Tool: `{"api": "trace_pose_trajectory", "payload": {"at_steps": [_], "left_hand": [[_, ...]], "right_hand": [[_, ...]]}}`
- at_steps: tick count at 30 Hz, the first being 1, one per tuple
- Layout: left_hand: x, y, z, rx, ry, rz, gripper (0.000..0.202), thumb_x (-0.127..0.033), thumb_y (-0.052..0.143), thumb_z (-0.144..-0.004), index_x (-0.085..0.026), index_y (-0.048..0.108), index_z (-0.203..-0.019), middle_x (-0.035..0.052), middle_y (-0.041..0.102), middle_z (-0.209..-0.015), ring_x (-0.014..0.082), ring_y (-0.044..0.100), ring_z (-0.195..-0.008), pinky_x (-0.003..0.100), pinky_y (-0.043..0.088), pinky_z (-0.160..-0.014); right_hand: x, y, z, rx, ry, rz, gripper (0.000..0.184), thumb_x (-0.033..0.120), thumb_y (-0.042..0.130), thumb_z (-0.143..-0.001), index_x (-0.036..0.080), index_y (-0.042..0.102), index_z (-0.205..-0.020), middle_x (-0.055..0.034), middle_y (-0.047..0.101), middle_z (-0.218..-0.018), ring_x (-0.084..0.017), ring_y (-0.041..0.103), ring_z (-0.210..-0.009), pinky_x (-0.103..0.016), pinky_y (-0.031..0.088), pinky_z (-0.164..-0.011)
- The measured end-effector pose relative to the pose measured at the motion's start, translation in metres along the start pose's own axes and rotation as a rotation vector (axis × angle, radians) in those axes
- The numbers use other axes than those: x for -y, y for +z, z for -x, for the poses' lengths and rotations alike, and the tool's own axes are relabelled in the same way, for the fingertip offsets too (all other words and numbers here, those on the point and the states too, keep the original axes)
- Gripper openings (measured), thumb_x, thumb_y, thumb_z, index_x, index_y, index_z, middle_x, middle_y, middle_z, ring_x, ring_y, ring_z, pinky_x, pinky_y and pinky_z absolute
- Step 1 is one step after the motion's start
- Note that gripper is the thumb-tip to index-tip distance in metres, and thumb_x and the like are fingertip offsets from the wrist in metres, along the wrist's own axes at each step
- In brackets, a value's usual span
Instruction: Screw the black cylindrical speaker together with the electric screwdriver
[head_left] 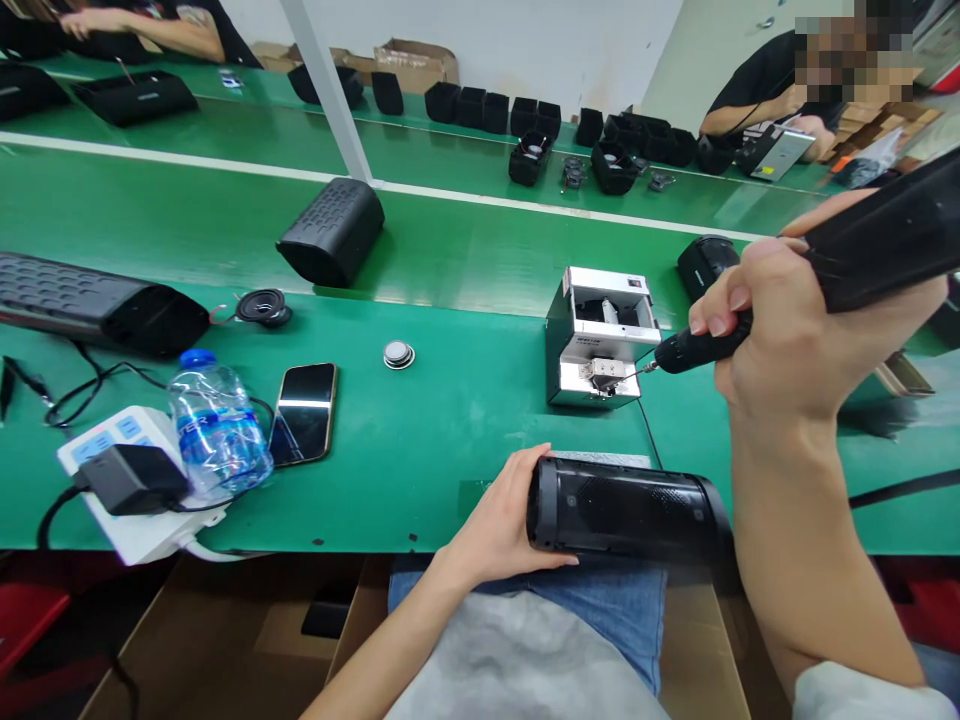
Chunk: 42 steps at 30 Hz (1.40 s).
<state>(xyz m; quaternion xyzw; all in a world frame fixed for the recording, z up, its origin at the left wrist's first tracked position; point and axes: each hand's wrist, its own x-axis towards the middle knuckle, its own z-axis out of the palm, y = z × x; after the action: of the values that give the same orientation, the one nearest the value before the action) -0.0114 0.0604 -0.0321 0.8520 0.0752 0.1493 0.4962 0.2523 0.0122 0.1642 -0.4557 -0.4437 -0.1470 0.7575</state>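
Observation:
My left hand (502, 520) is wrapped around a black cylindrical speaker body (626, 510), holding it low over the table's front edge. My right hand (795, 340) is raised and grips a black electric screwdriver (862, 255). The screwdriver's thin metal bit reaches left to the front of a silver automatic screw feeder (600, 335). Its tip is at the feeder's small slot, though I cannot tell whether they touch. The speaker's far end is partly hidden by my right forearm.
On the green workbench (450, 440) lie a power strip (112, 450), water bottle (217, 425), smartphone (304, 413), round metal disc (398, 354), speaker driver (262, 308), and black speaker housings (330, 232). A co-worker (772, 100) works at the far right, with several black parts along the far bench.

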Motion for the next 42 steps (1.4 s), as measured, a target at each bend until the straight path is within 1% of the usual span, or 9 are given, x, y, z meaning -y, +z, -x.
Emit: {"api": "trace_pose_trajectory", "payload": {"at_steps": [3,5,7,10,13,22,26,35,42], "left_hand": [[0.0,0.0,0.0,0.0,0.004,0.001,0.128,-0.055,0.1,-0.074,-0.033,0.017,-0.168,0.0156,0.044,-0.162,0.0381,0.048,-0.15,0.059,0.045,-0.126],[0.0,0.0,-0.001,-0.004,0.009,0.007,0.128,-0.055,0.1,-0.074,-0.033,0.017,-0.168,0.0155,0.043,-0.162,0.0381,0.048,-0.151,0.059,0.045,-0.126],[0.0,0.0,-0.001,-0.008,0.007,0.013,0.127,-0.054,0.1,-0.073,-0.033,0.017,-0.168,0.0154,0.042,-0.163,0.0382,0.048,-0.151,0.059,0.045,-0.126],[0.0,0.0,0.0,-0.015,0.005,0.009,0.126,-0.052,0.1,-0.074,-0.034,0.018,-0.167,0.0149,0.042,-0.164,0.0375,0.048,-0.151,0.058,0.045,-0.126],[0.001,0.001,0.0,-0.022,0.02,-0.003,0.127,-0.053,0.1,-0.073,-0.033,0.018,-0.168,0.0152,0.041,-0.165,0.0375,0.048,-0.152,0.057,0.045,-0.127],[0.002,0.002,0.0,-0.019,0.031,-0.008,0.126,-0.058,0.098,-0.076,-0.034,0.016,-0.169,0.0149,0.041,-0.165,0.0364,0.046,-0.153,0.057,0.044,-0.127],[0.003,0.002,0.0,-0.013,0.024,0.0,0.128,-0.057,0.098,-0.075,-0.035,0.016,-0.17,0.0138,0.04,-0.166,0.0355,0.046,-0.153,0.057,0.044,-0.128],[0.002,0.0,0.001,-0.009,0.006,0.002,0.127,-0.058,0.098,-0.075,-0.036,0.015,-0.169,0.0134,0.041,-0.164,0.0354,0.047,-0.152,0.058,0.044,-0.127],[0.001,0.001,0.001,-0.007,0.004,0.005,0.128,-0.057,0.099,-0.074,-0.036,0.015,-0.169,0.0133,0.041,-0.164,0.0356,0.047,-0.151,0.059,0.044,-0.127]], "right_hand": [[0.002,-0.001,-0.003,0.351,0.054,-0.233,0.029,0.001,0.063,-0.074,0.02,0.06,-0.096,0.0085,0.049,-0.062,-0.015,0.044,-0.038,-0.032,0.038,-0.032],[0.004,0.003,-0.003,0.491,0.105,-0.3,0.031,0.001,0.064,-0.076,0.022,0.06,-0.098,0.009,0.051,-0.063,-0.013,0.043,-0.039,-0.03,0.038,-0.034],[0.005,0.01,-0.002,0.39,0.076,-0.212,0.024,0.004,0.064,-0.078,0.022,0.062,-0.094,0.0085,0.049,-0.061,-0.013,0.046,-0.039,-0.03,0.039,-0.035],[0.003,0.017,0.002,0.077,-0.012,-0.05,0.013,0.011,0.064,-0.076,0.021,0.061,-0.084,0.0063,0.046,-0.058,-0.016,0.047,-0.038,-0.033,0.035,-0.032],[0.0,0.015,0.005,-0.059,-0.033,-0.001,0.012,0.013,0.065,-0.074,0.02,0.06,-0.082,0.0062,0.043,-0.056,-0.017,0.044,-0.037,-0.035,0.033,-0.03],[0.021,-0.002,0.007,-0.02,0.028,0.012,0.008,0.016,0.062,-0.078,0.02,0.059,-0.085,0.0072,0.04,-0.057,-0.015,0.044,-0.04,-0.032,0.035,-0.033],[0.032,-0.003,0.005,-0.119,-0.015,0.003,0.016,0.014,0.058,-0.077,0.024,0.063,-0.088,0.0067,0.038,-0.057,-0.016,0.042,-0.044,-0.031,0.033,-0.037],[-0.012,0.002,0.0,-0.049,-0.087,-0.008,0.016,0.007,0.062,-0.083,0.019,0.059,-0.092,0.0062,0.046,-0.063,-0.016,0.048,-0.041,-0.032,0.037,-0.034],[-0.006,0.008,-0.002,-0.047,-0.046,-0.014,0.016,0.007,0.062,-0.08,0.018,0.061,-0.091,0.0026,0.055,-0.075,-0.014,0.048,-0.038,-0.033,0.035,-0.03]]}}
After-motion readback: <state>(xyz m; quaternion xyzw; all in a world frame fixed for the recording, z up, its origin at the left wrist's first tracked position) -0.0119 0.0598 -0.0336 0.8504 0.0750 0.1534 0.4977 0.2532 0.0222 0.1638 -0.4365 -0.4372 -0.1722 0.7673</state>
